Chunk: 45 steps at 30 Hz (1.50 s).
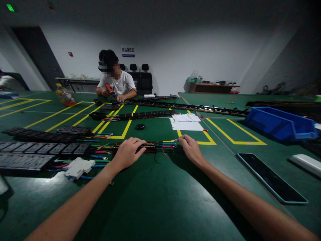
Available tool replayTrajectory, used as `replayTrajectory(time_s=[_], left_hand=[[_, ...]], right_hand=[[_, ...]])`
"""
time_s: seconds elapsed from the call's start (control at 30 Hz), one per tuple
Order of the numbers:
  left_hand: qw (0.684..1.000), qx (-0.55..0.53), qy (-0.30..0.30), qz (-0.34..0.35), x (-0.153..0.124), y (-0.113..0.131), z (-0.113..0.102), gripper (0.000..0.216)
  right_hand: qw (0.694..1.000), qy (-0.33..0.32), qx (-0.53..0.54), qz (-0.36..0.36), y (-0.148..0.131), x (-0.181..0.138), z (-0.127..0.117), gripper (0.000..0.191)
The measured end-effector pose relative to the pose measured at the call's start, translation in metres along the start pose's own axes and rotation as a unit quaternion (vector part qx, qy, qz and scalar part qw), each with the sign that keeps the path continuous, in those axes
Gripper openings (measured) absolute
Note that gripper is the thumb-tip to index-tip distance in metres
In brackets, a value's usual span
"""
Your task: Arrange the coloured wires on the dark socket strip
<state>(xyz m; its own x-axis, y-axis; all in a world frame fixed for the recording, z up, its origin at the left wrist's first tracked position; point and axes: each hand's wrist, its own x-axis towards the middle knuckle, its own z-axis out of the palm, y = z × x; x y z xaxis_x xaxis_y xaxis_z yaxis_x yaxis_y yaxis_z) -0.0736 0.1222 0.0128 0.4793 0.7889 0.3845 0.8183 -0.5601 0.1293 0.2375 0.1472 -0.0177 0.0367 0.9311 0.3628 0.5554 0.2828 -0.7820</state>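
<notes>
Low over the green table, my left hand (pixel 129 152) is closed over a dark strip with brass-coloured bars (pixel 150 146), its fingers curled across the top. Yellow, blue and red wires (pixel 167 144) run from the strip's right end, some tipped with ring terminals. At those tips my right hand (pixel 189 147) is pinched together; what lies between its fingertips is too small to make out. A thin loose red wire (pixel 165 152) hangs below the others. Left of my left hand are socket strips (pixel 45 150) with wire leads and a white plastic breaker-like block (pixel 79 167).
Across the table a co-worker (pixel 116 80) holds a red power drill (pixel 109 89) over another long strip. White papers (pixel 187 122), a small black oval object (pixel 140 127), a blue bin (pixel 278 124), a phone (pixel 271 177) and a plastic jar (pixel 65 95) sit around.
</notes>
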Motion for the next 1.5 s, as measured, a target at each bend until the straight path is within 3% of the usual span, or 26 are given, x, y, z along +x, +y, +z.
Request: replayTrajectory(time_s=[0.07,0.17,0.37,0.6,0.73,0.9,1.0,1.1,1.27,1.5], left_hand=[[1.0,0.003,0.003,0.001,0.0,0.0,0.0,0.029],[1.0,0.001,0.004,0.001,0.0,0.0,0.001,0.029],[1.0,-0.01,0.009,0.005,0.0,-0.001,0.001,0.028],[1.0,-0.02,0.018,0.008,-0.002,0.001,-0.003,0.031],[0.998,-0.01,0.053,0.016,-0.003,0.004,-0.008,0.03],[0.995,-0.044,0.087,0.017,0.013,0.001,-0.02,0.026],[0.991,-0.101,0.083,-0.02,0.036,-0.004,-0.028,0.027],[0.99,-0.108,0.076,-0.058,0.057,-0.008,-0.032,0.042],[0.988,-0.087,0.044,-0.115,0.074,-0.003,-0.018,0.068],[0.986,-0.023,0.003,-0.168,0.075,0.0,0.002,0.043]], right_hand=[[0.999,0.008,0.035,0.013,0.004,0.002,0.001,0.036],[0.998,-0.03,0.054,0.01,0.005,0.002,0.002,0.042],[0.995,-0.088,-0.018,-0.034,0.0,-0.001,0.002,0.032],[0.992,-0.1,-0.068,-0.047,-0.003,-0.001,0.002,0.031],[0.991,-0.09,-0.078,-0.057,-0.004,-0.002,0.005,0.029],[0.99,-0.066,-0.097,-0.073,-0.006,-0.004,0.009,0.027],[0.991,-0.065,-0.096,-0.072,-0.005,-0.005,0.011,0.026],[0.991,-0.071,-0.09,-0.07,-0.003,-0.004,0.012,0.026],[0.991,-0.069,-0.092,-0.072,-0.001,-0.004,0.012,0.025],[0.99,-0.073,-0.093,-0.077,-0.003,-0.005,0.008,0.024]])
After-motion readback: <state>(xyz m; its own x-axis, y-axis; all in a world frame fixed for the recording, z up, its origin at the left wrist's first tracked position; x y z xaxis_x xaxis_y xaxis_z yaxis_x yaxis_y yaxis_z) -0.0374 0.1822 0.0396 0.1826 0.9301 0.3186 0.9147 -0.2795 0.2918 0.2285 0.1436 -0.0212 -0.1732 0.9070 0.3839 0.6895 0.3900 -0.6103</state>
